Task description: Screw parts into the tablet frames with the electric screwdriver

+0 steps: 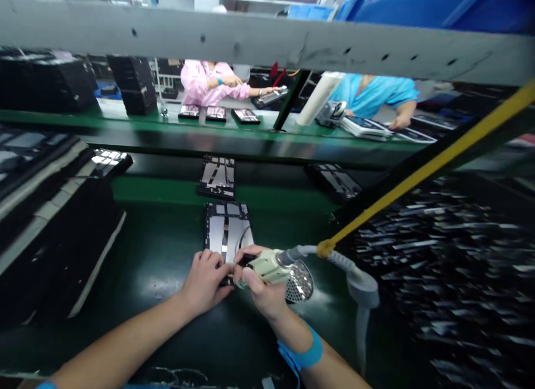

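Note:
An opened tablet (228, 233), black-framed with light grey battery panels inside, lies on the dark green bench in front of me. My left hand (208, 280) is closed around its lower edge, fingers bent on top and thumb at the near side. In my right hand (265, 291) is a pale electric screwdriver (270, 266), held nearly level and pointing left at the tablet's lower end. Its tip is hidden among my fingers. Just right of that hand sits a perforated metal dish (301, 280) with small shiny bits in it.
Another opened tablet (217, 176) lies behind. Stacked dark units (54, 238) rise at left; many tablet parts (418, 266) are piled at right. A yellow strap (418, 171) holds the screwdriver cable (340, 259). Beyond, two people work behind a green shelf (234, 138).

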Motion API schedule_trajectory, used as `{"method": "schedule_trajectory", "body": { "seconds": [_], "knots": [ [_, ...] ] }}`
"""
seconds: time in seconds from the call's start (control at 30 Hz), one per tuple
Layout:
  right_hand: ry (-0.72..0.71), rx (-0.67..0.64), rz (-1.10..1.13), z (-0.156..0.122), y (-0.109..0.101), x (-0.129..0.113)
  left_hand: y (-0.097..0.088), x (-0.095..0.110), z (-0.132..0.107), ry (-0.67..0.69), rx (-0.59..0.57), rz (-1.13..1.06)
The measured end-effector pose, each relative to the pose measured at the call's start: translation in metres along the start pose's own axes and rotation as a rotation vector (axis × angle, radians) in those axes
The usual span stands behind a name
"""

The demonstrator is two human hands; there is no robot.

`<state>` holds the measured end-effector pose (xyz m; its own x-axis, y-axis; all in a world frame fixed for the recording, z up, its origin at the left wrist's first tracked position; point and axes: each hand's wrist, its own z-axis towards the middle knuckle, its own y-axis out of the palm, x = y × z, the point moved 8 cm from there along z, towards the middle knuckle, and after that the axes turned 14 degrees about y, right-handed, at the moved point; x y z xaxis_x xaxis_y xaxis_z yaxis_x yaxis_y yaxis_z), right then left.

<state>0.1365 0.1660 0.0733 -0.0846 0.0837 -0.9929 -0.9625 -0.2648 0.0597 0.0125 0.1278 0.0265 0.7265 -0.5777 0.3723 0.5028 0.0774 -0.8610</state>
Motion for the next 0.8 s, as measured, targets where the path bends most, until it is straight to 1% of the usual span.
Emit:
{"method": "schedule_trajectory", "body": {
  "seconds": [0.03,0.1,0.17,0.23,0.3,0.37,0.47,0.5,0.53,0.57,0.6,0.63,0.67,0.7,0.73,0.77,0.8],
  "knots": [
    [-0.008,-0.016,0.043,-0.001,-0.004,-0.005,-0.003,0.003,-0.009,-0.023,-0.010,0.000],
    [-0.061,-0.029,0.127,-0.002,-0.017,-0.018,-0.009,0.006,-0.036,-0.091,-0.002,-0.002],
    [-0.124,0.006,0.180,-0.003,-0.034,-0.029,-0.018,0.002,-0.066,-0.169,0.037,0.017],
    [-0.123,0.057,0.172,0.001,-0.047,-0.030,-0.033,-0.016,-0.089,-0.234,0.094,0.074],
    [-0.069,0.099,0.105,0.007,-0.053,-0.024,-0.054,-0.050,-0.094,-0.298,0.155,0.152],
    [-0.032,0.148,0.020,0.011,-0.056,-0.017,-0.079,-0.098,-0.082,-0.384,0.200,0.217],
    [-0.032,0.204,-0.072,0.014,-0.060,-0.012,-0.121,-0.171,-0.042,-0.511,0.306,0.303],
    [-0.033,0.215,-0.090,0.015,-0.061,-0.011,-0.134,-0.190,-0.028,-0.557,0.356,0.323],
    [-0.034,0.227,-0.105,0.016,-0.064,-0.011,-0.145,-0.205,-0.014,-0.595,0.402,0.332],
    [-0.036,0.243,-0.120,0.016,-0.066,-0.011,-0.152,-0.215,-0.001,-0.621,0.441,0.331],
    [-0.040,0.261,-0.139,0.016,-0.070,-0.012,-0.156,-0.220,0.011,-0.626,0.468,0.319],
    [-0.050,0.282,-0.160,0.016,-0.073,-0.014,-0.156,-0.218,0.022,-0.610,0.477,0.297],
    [-0.061,0.296,-0.183,0.016,-0.075,-0.016,-0.152,-0.211,0.031,-0.570,0.467,0.262],
    [-0.073,0.307,-0.203,0.016,-0.078,-0.018,-0.145,-0.197,0.037,-0.512,0.438,0.216],
    [-0.076,0.314,-0.219,0.017,-0.080,-0.019,-0.134,-0.178,0.038,-0.444,0.395,0.164],
    [-0.072,0.321,-0.232,0.018,-0.083,-0.018,-0.120,-0.155,0.035,-0.368,0.338,0.103],
    [-0.060,0.327,-0.249,0.019,-0.086,-0.016,-0.105,-0.129,0.026,-0.300,0.280,0.040]
  ]
}}
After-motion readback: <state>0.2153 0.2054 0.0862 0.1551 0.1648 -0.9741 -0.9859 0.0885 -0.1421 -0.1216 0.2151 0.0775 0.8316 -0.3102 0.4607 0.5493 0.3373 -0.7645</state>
